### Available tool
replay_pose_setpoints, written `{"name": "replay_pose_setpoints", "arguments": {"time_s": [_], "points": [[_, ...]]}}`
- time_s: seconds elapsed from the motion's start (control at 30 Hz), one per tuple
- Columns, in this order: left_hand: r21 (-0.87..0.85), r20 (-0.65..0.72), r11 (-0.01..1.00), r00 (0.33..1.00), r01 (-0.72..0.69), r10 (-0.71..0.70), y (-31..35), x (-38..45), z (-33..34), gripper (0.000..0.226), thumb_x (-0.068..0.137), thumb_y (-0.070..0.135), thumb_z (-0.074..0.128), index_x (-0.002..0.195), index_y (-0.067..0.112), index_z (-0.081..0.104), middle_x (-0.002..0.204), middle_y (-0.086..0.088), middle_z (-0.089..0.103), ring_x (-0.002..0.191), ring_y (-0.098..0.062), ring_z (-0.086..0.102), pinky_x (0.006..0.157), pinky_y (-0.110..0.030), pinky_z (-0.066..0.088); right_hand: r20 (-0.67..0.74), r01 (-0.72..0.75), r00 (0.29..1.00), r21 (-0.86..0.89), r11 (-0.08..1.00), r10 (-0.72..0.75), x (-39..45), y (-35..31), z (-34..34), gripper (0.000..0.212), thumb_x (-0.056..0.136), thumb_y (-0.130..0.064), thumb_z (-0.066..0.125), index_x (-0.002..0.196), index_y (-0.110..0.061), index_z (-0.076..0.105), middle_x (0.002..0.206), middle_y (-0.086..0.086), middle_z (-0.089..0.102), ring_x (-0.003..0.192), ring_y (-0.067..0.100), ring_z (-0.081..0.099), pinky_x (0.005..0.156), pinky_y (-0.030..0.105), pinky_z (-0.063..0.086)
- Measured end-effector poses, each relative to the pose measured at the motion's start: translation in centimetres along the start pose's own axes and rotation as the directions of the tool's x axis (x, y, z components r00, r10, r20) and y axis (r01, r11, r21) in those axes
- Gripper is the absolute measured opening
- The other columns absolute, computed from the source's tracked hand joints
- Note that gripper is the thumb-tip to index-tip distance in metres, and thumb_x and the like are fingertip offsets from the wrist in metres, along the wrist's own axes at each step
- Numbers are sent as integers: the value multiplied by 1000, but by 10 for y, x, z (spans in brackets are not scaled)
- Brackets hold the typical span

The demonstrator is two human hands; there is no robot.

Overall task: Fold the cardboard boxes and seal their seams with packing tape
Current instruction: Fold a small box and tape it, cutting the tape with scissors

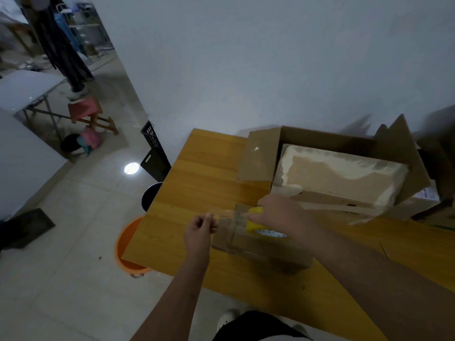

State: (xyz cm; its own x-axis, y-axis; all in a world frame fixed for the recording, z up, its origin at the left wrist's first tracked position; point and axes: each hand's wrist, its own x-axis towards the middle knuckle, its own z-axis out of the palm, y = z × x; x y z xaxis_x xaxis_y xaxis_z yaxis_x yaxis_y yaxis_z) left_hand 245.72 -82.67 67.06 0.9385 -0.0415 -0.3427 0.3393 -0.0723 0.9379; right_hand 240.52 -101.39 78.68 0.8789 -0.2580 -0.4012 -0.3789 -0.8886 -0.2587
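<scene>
now left hand (200,226) pinching tape end (221,215), right hand (278,212) gripping dispenser (256,223)

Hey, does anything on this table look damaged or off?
Yes. The package inside the big open box looks scuffed: its brown top is torn away in whitish, ragged patches. A small white nick also marks that box's left flap. The small box being taped looks sound.

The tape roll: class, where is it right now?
In the head view, the yellow tape roll sits low and centre, gripped by the right hand above the small cardboard box on the wooden table.
</scene>
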Motion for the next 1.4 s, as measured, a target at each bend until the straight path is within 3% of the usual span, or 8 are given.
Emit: {"name": "replay_pose_setpoints", "arguments": {"time_s": [0.23, 0.5, 0.8, 0.93, 1.03, 1.23, 1.33, 1.4], "points": [[71, 57, 995, 996, 65, -69, -17, 12, 3, 28, 98, 25, 60, 77, 7, 63, 77, -12, 67, 75, -24, 67, 74, -40, 57, 20, -29, 999, -154, 988, 33, 9, -13, 1, 61, 89, -69, 44, 97, -13, 66, 92, 3, 68, 81, 19, 65, 64, 30, 51], [217, 218, 970, 964, 106, -154, -33, 3, 23, 32, 101, 38, 52, 80, 15, 59, 67, -4, 51, 58, -20, 44, 53, -31, 35, -40, -11, 999, -177, 984, 4, 9, -8, 7, 63, 87, -73, 42, 86, -14, 64, 81, 3, 65, 75, 19, 63, 64, 34, 52], [450, 300, 875, 893, 178, -336, -37, 20, 15, 37, 100, 40, 53, 119, 8, 52, 114, -11, 57, 95, -27, 60, 73, -41, 54, -51, -28, 999, -149, 988, 21, 13, -5, 9, 63, 85, -72, 47, 94, -14, 69, 89, 5, 70, 79, 21, 66, 64, 33, 54], [459, 347, 888, 925, -24, -155, -12, 12, 8, 43, 104, 42, 41, 137, 17, 53, 129, -2, 59, 114, -21, 58, 83, -36, 52, -49, -35, 998, -153, 988, 28, 15, -4, 10, 58, 86, -71, 47, 81, -16, 63, 76, 2, 62, 72, 19, 63, 55, 29, 46], [345, 485, 938, 861, -23, -157, 0, -14, 15, 54, 104, 50, 33, 153, 27, 34, 156, 3, 35, 143, -22, 35, 113, -41, 37, -50, -52, 998, -133, 990, 46, 17, -6, 9, 56, 86, -69, 49, 76, -15, 60, 71, 2, 57, 65, 18, 56, 51, 29, 38], [409, 683, 901, 703, -140, -201, 4, -21, 6, 83, 96, 59, 41, 158, 27, -4, 165, 8, 3, 150, -18, 15, 112, -28, 28, -46, -36, 998, -111, 993, 31, 18, -5, 8, 51, 86, -67, 51, 72, -18, 54, 67, -1, 48, 63, 17, 51, 51, 29, 36], [498, 791, 740, 587, -451, -174, 4, 3, -5, 118, 80, 68, 64, 154, 28, -18, 163, 12, -14, 152, -16, 4, 121, -42, 21, -52, -30, 998, -122, 992, 23, 15, -6, 7, 51, 87, -66, 50, 74, -17, 54, 71, 0, 52, 67, 19, 56, 53, 28, 38], [497, 846, 449, 530, -742, -62, 4, 19, 1, 127, 75, 69, 68, 152, 25, -24, 160, 11, -27, 151, -12, -11, 122, -42, 1, -56, -18, 998, -131, 991, 11, 14, -6, 7, 52, 87, -66, 50, 81, -16, 61, 76, 3, 60, 75, 21, 63, 56, 29, 43]]}}
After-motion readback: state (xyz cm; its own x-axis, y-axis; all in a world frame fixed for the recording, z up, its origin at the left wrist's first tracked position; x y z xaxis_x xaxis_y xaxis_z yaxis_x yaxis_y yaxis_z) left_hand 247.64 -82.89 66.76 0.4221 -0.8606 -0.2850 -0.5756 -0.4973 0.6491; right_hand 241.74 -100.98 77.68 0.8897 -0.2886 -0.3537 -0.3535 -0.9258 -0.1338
